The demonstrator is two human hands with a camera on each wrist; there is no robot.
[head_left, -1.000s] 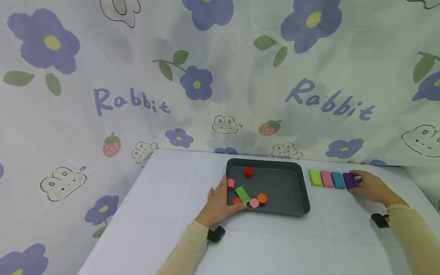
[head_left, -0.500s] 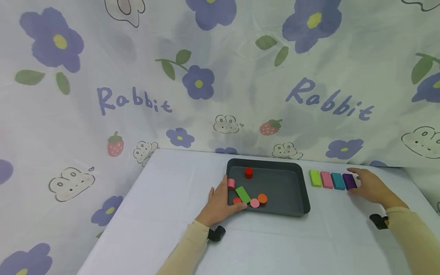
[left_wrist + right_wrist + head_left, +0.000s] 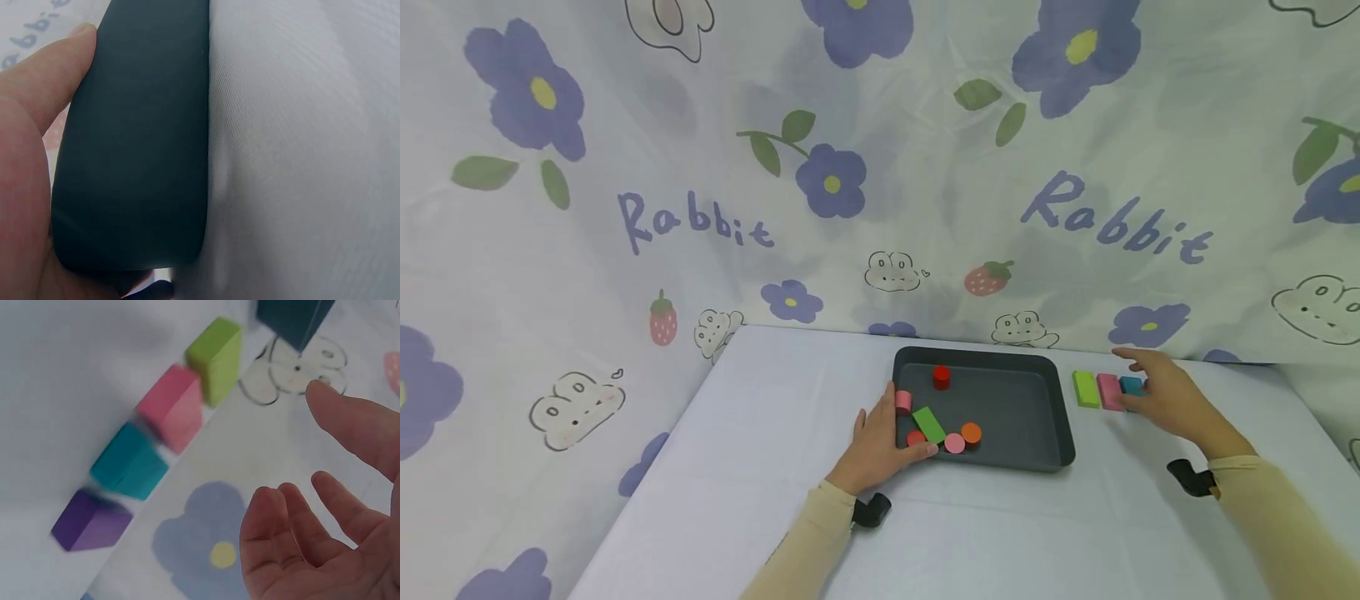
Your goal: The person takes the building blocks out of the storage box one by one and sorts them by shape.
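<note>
My left hand (image 3: 876, 446) rests at the near left corner of a dark grey tray (image 3: 1011, 408), thumb over the near rim and straight fingers along the left side. In the left wrist view, the thumb touches the tray's edge. My right hand (image 3: 1176, 404) hovers with parted fingers over a row of blocks, holding nothing. That row has a lime block (image 3: 1086, 389), a pink block (image 3: 1109, 392), a teal block (image 3: 1132, 385) partly covered by the hand, and a purple block (image 3: 90, 520) hidden in the head view.
Inside the tray are a green block (image 3: 929, 425), a red cylinder (image 3: 942, 377), an orange cylinder (image 3: 971, 433) and pink and red round pieces. A white cloth (image 3: 760, 483) covers the table. Behind it hangs a flower-printed curtain (image 3: 925, 192).
My right hand has left the purple block and moved left over the teal and pink blocks. My left hand keeps its place on the tray; the pieces have not moved.
</note>
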